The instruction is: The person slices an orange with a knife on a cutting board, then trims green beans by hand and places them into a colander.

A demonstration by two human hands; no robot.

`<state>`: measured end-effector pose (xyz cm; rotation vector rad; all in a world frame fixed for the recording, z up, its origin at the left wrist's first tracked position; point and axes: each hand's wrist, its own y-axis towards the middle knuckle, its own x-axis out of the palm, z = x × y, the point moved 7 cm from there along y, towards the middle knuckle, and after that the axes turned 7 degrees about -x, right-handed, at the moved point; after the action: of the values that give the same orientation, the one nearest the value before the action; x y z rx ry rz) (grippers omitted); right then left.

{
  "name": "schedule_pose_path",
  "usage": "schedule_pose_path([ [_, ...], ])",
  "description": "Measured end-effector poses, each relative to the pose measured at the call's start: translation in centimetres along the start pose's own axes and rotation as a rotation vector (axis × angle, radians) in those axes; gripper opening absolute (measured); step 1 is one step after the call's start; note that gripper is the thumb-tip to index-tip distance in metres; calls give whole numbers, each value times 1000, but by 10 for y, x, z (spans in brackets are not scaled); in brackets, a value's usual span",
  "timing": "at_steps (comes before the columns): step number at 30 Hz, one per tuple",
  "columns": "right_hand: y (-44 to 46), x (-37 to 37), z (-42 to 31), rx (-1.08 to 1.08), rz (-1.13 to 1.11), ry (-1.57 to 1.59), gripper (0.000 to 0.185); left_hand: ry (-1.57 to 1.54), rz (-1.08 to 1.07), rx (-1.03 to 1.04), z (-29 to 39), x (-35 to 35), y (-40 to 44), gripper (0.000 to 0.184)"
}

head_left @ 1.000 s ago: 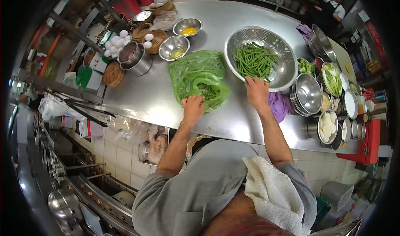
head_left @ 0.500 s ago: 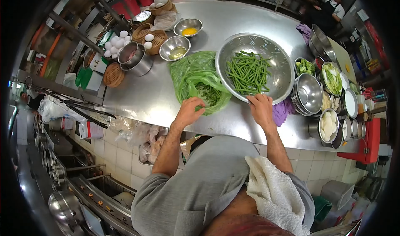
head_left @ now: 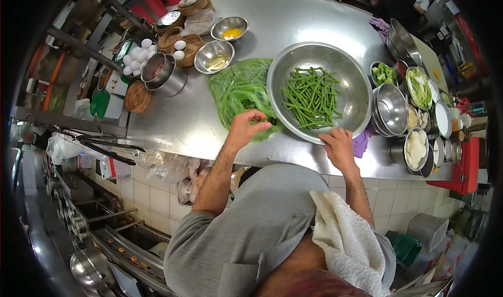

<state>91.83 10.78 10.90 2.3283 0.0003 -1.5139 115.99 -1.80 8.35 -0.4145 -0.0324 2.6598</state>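
A large perforated steel colander [head_left: 361, 108] holding green beans [head_left: 312, 98] tilts toward me at the counter's front. My right hand [head_left: 339, 146] is closed on its near rim. Just left of it lies a crumpled green plastic bag [head_left: 238, 84], partly covered by the colander's edge. Over the bag's mouth is my left hand [head_left: 250, 127], thumb and fingers drawn together; whatever they pinch is too small to make out. Green bits inside the bag are mostly hidden behind that hand.
Bowls of egg white [head_left: 214, 56] and yolk [head_left: 230, 28] stand behind the bag. Eggs [head_left: 139, 56], steel pots [head_left: 170, 79] and bamboo steamers [head_left: 137, 96] are at left. Stacked bowls [head_left: 392, 111] and cut vegetables [head_left: 416, 149] crowd the right. A person [head_left: 411, 3] stands far right.
My left hand has moved up and right over the bag's mouth, covering the green bits seen before. My right hand has slid slightly right along the colander rim. The view has shifted a little.
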Motion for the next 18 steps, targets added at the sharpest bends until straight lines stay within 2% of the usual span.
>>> schedule_pose_path([
  [2,-8,-6,-1,8,-74,38,22,-193,-33,-119,-2,2,-2,24],
  [4,-9,-13,-5,18,-258,105,28,-79,-6,-51,19,1,-9,22],
  [5,-4,-21,-8,25,-252,105,28,35,24,17,34,1,-11,20],
  [6,5,-31,-16,13,-159,172,32,39,12,18,45,4,-12,20],
  [7,13,-42,-23,1,-60,237,36,129,17,104,63,12,-14,16],
  [9,35,-51,-41,-48,27,175,40,216,0,189,84,25,-14,13],
  [11,52,-57,-63,-241,179,84,36,422,50,336,102,37,-14,12],
  [15,54,-34,-56,-316,94,25,30,502,55,470,110,62,-16,12],
  [17,52,-27,-50,-331,9,5,23,618,74,505,114,72,-18,11],
  [18,52,-33,-50,-362,68,33,13,621,77,528,119,77,-20,11],
])
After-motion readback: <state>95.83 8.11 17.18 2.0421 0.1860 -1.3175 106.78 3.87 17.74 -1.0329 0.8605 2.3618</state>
